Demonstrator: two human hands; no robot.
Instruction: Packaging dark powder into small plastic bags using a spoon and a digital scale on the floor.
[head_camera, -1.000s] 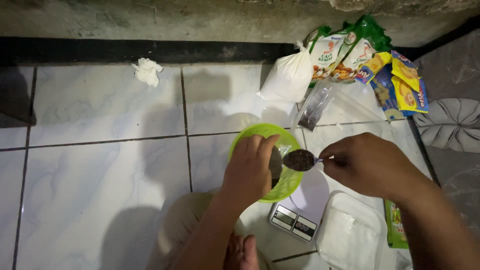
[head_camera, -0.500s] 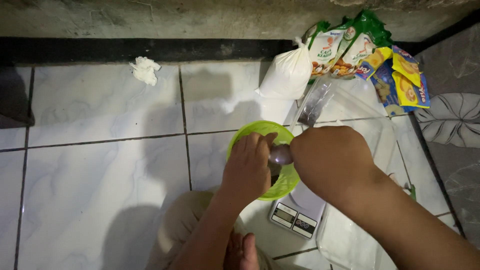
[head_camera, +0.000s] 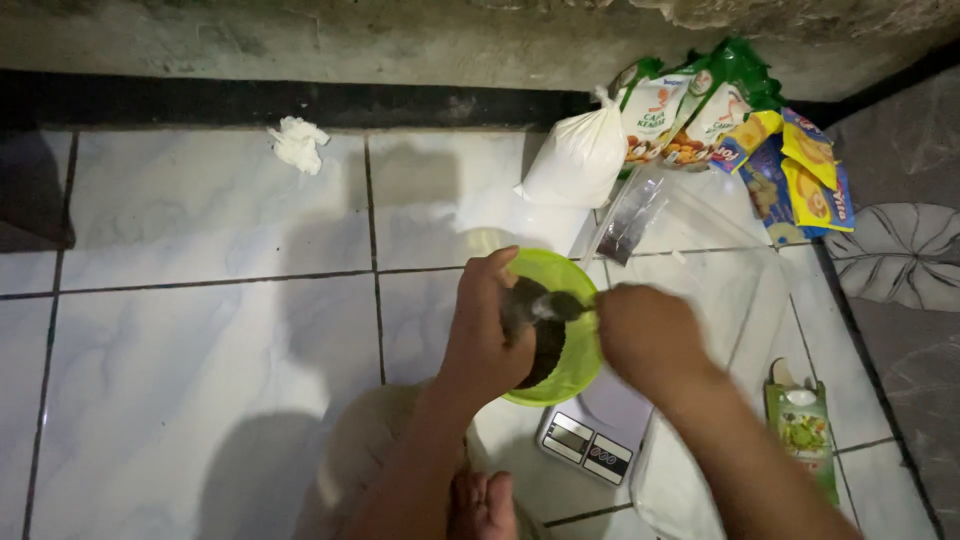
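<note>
The green bowl (head_camera: 560, 330) sits on a white kitchen scale (head_camera: 600, 440) on the tiled floor (head_camera: 200, 330). The left hand (head_camera: 490, 330) is curled closed around the bowl's nine o'clock rim. The right hand (head_camera: 645, 335), at three o'clock, is closed on a spoon (head_camera: 550, 305) whose long axis runs three-to-nine, its loaded tip over the dark powder inside.

White sack (head_camera: 578, 160) and colourful packets (head_camera: 790, 175) by wall; scale display (head_camera: 570, 437).
</note>
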